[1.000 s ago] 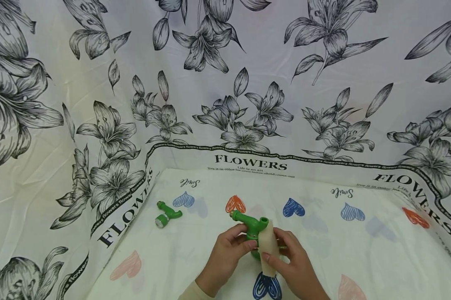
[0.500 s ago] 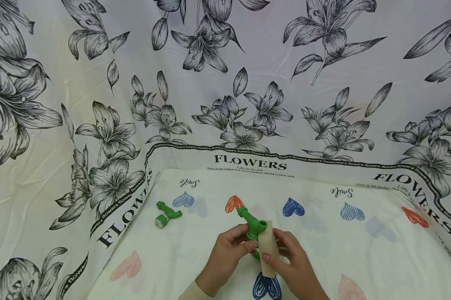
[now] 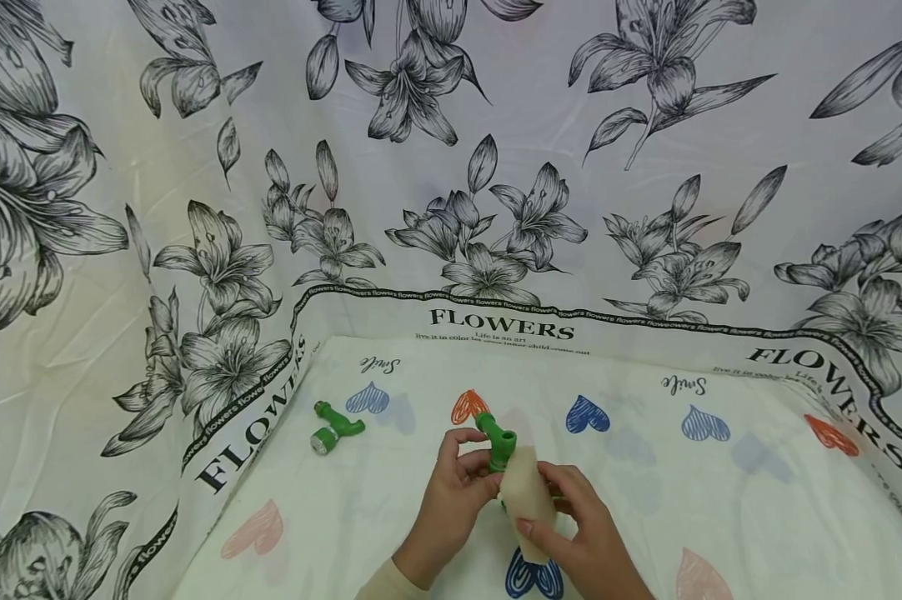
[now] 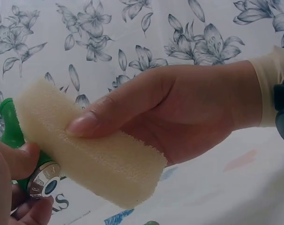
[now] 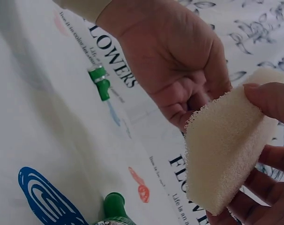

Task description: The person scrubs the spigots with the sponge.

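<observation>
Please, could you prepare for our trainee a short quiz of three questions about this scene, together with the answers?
1. What does the right grip hold?
A) a paintbrush
B) a pale sponge
C) a metal spoon
2. Fill in the colour: the tap in the left grip is ____.
3. True or false: in the head view, a second tap lies on the cloth, to the left of both hands.

Key: 1. B; 2. green; 3. true.

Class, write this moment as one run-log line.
Left hand holds green tap | right hand holds beige sponge | another tap lies on cloth
</observation>
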`<action>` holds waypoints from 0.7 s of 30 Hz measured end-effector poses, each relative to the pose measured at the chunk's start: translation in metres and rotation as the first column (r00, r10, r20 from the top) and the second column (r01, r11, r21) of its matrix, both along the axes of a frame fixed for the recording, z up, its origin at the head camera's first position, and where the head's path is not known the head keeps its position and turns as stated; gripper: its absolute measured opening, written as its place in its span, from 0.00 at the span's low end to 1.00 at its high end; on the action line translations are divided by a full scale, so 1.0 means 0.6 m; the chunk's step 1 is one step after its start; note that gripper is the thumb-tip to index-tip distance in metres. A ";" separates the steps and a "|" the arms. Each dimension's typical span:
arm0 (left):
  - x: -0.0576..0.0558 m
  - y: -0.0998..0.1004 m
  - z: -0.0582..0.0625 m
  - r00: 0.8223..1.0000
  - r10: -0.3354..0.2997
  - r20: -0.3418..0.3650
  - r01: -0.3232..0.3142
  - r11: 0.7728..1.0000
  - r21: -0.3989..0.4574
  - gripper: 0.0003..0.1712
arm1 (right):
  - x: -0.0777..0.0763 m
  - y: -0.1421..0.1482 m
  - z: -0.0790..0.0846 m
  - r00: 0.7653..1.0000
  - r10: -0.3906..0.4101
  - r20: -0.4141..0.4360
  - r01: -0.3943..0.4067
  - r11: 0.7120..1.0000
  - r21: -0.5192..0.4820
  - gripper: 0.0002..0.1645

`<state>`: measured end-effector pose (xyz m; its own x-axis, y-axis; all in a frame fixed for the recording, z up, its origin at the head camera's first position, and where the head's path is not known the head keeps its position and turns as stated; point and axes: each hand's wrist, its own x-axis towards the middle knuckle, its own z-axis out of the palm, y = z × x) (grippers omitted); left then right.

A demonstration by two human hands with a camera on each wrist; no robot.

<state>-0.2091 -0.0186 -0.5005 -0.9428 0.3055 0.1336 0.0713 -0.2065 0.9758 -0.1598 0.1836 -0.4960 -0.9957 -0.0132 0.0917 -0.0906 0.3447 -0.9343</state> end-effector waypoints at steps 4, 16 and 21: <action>-0.002 -0.001 -0.003 0.994 -0.027 -0.109 0.024 0.999 -0.029 0.38 | -0.001 0.001 0.000 1.000 0.003 -0.013 -0.003 1.000 0.006 0.38; 0.001 -0.005 0.003 0.979 -0.041 -0.198 0.008 0.986 -0.169 0.26 | -0.015 0.027 -0.013 0.997 0.009 -0.074 -0.006 0.999 0.039 0.37; 0.001 -0.006 0.003 0.974 -0.049 -0.220 0.012 0.986 -0.167 0.23 | -0.017 0.032 -0.016 0.999 0.010 -0.038 -0.009 0.999 0.032 0.38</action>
